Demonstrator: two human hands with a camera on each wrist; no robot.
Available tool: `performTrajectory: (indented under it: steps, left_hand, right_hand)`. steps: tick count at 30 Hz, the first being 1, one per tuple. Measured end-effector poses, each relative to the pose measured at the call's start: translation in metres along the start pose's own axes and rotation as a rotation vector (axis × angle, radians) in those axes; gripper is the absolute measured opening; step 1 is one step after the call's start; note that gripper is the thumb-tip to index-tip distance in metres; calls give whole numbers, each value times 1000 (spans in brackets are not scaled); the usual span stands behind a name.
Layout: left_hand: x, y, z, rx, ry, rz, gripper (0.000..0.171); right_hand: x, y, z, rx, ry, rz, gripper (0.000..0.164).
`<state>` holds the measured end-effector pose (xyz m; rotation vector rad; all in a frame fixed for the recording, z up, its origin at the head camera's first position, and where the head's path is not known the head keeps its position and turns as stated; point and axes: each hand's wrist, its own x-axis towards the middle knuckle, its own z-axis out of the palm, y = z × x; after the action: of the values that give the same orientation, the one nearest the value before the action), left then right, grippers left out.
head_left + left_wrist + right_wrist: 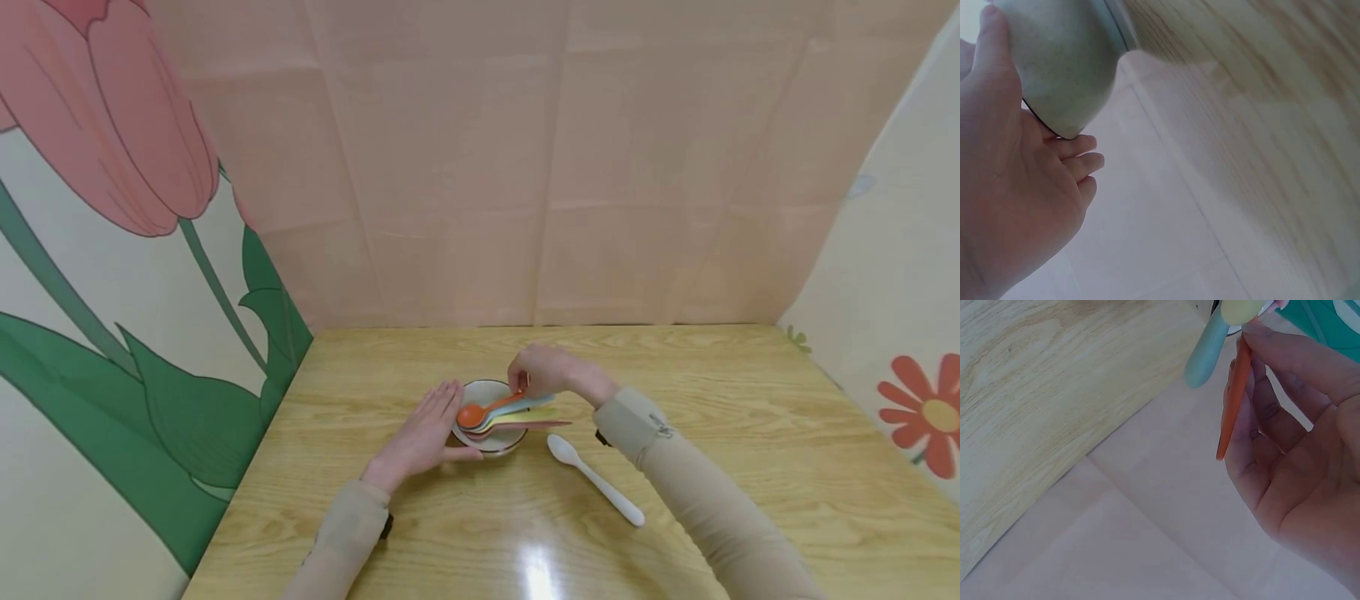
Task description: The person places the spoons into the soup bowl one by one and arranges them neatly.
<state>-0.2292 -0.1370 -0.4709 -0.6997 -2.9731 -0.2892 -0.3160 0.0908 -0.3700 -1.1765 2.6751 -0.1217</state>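
Observation:
My right hand (542,369) pinches the handle of an orange spoon (1235,403) between thumb and fingers. In the head view, the bowl of that spoon lies over the other spoons in a light, dark-rimmed bowl (480,392). A blue spoon (1205,353), a yellow spoon (536,415) and a reddish-pink spoon (551,424) rest there with their handles over the right rim. My left hand (423,429) holds the bowl from its left side. Its thumb lies along the front, and its fingers reach round the rim in the left wrist view.
A white spoon (597,481) lies on the wooden table (712,400), right of the bowl and near my right forearm. Behind the table hangs a pink cloth (480,167). Flower-painted walls (885,275) stand at both sides.

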Motion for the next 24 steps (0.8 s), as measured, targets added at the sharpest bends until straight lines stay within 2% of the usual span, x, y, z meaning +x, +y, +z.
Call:
performTrajectory:
  steps: [14,24]
  left_hand:
    - [0,1,-1,-7,6,1,113]
    - [-1,3,-3,-11,-6,-15,113]
  right_hand:
    - [1,3,4,26,11,-15,16]
    - [-8,7,0,63,46,-38,20]
